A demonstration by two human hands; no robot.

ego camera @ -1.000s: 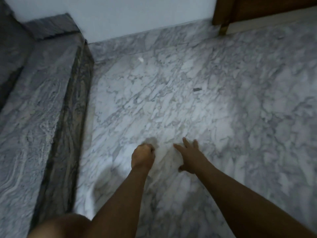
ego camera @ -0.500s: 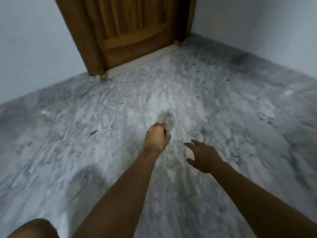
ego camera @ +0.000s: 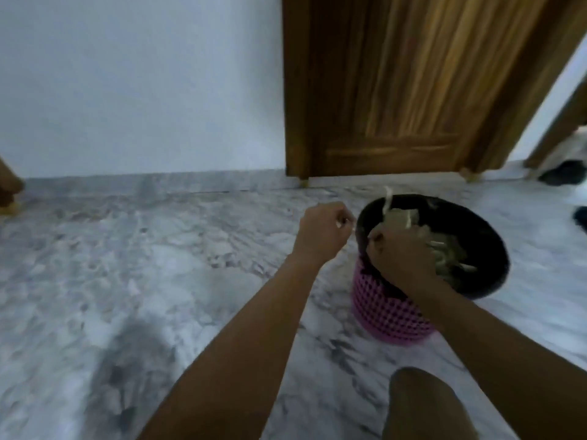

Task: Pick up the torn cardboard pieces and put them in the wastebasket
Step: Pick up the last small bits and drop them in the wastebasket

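A pink mesh wastebasket (ego camera: 386, 308) with a black liner (ego camera: 482, 236) stands on the marble floor in front of a wooden door. Torn cardboard pieces (ego camera: 444, 252) lie inside it. My left hand (ego camera: 324, 230) is a fist just left of the basket's rim, with a small pale scrap (ego camera: 345, 222) showing between its fingers. My right hand (ego camera: 400, 255) reaches over the near left rim into the basket. Its fingers curl downward and are hidden, so I cannot tell whether they hold anything.
A wooden door (ego camera: 397, 90) and a white wall (ego camera: 143, 84) rise behind the basket. My knee (ego camera: 422, 408) shows at the bottom right. Dark objects (ego camera: 565, 173) lie on the floor at the far right by a doorway.
My view swung right and the wastebasket came into sight. My left fist moved up beside its rim. My right hand, open half a second ago, now reaches into the basket.
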